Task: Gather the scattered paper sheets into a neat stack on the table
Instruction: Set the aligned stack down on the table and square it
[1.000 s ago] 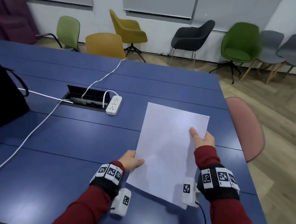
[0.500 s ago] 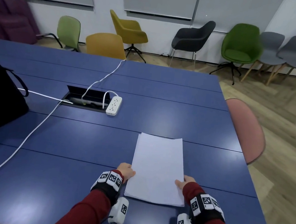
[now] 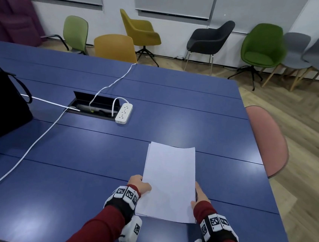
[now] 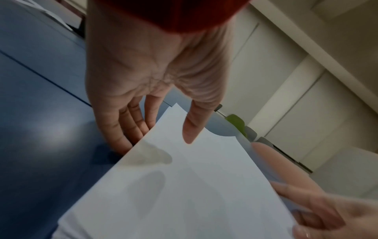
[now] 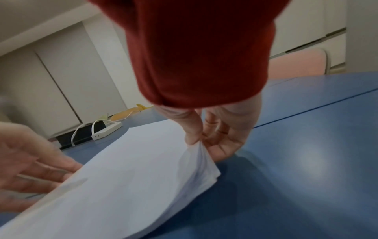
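Head view: paper stack [image 3: 169,183] lies on the blue table [image 3: 70,170] before you. Your left hand [image 3: 139,184] and right hand [image 3: 200,196] pinch its long edges, thumbs on top, probably to square the sheets

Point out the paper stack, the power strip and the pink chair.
paper stack [image 3: 169,181]: head view, middle of the top sheet.
power strip [image 3: 123,113]: head view, centre of its white socket face.
pink chair [image 3: 267,140]: head view, middle of the backrest.
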